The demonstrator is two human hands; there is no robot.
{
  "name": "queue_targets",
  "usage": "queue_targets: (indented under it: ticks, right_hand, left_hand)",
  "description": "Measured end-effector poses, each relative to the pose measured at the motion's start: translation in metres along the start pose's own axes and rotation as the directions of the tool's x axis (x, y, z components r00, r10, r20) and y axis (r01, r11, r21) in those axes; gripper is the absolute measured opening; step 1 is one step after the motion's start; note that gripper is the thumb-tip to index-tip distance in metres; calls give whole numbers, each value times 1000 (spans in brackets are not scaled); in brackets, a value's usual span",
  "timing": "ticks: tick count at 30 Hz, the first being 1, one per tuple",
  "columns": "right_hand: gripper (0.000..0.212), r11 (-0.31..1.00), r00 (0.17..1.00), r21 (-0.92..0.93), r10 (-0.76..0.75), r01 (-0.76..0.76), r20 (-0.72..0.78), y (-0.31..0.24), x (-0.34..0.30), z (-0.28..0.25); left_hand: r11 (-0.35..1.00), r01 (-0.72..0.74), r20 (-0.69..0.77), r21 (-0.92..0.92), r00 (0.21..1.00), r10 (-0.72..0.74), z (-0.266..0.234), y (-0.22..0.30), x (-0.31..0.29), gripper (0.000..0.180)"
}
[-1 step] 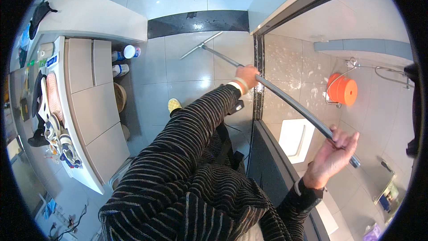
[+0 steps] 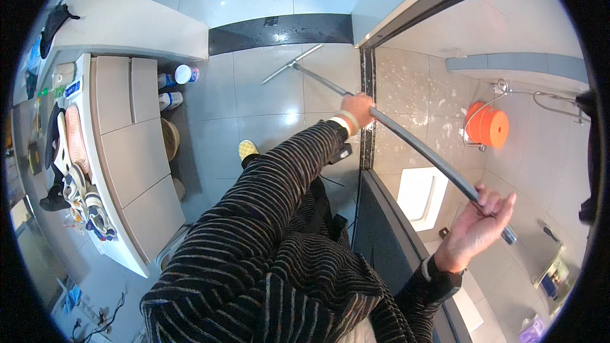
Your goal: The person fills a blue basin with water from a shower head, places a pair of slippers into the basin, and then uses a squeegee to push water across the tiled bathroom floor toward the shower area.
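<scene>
A long grey-handled floor squeegee (image 2: 422,148) slants across the doorway. Its thin T-shaped head (image 2: 277,75) lies on the grey tiles ahead of me. My left hand (image 2: 358,112) is wrapped round the middle of the handle, above the dark door track. Farther right, near the handle's end, my right hand (image 2: 478,225) holds it with curled fingers, palm partly turned up. Both my arms wear black striped sleeves.
A drawer cabinet (image 2: 135,159) stands at left, with bottles and a white tub (image 2: 184,74) beside it. A dark sill (image 2: 283,32) crosses ahead. The wet shower floor (image 2: 406,98) at right holds a squat toilet (image 2: 419,195); an orange bucket (image 2: 487,126) hangs on the wall.
The squeegee has shifted slightly right and back toward me, its head sliding a little over the tiles. Both my hands have moved slightly right with it.
</scene>
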State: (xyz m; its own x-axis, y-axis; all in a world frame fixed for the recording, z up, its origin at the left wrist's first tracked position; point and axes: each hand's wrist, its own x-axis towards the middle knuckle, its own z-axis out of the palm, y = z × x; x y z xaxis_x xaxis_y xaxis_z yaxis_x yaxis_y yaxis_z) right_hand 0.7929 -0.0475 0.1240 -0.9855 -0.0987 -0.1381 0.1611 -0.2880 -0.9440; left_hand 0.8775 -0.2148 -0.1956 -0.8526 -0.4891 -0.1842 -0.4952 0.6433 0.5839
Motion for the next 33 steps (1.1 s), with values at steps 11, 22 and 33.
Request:
queue_targets:
  ticks: [11,22,33]
  right_hand:
    - [39,854,784,-229,-281,468,554,-73,-44,13]
    - [35,950,734,-26,-223,311,641,-68,-61,39]
    - [43,996,898,-65,79,-56,432,45,-74,70]
  left_hand:
    - [818,-29,17,-574,999,47,19,107,0,22]
    - [912,-58,-143,-407,990,-2,-54,18,-79,15]
    - [967,255,-80,-31,963,-256,-47,-123,-89,13]
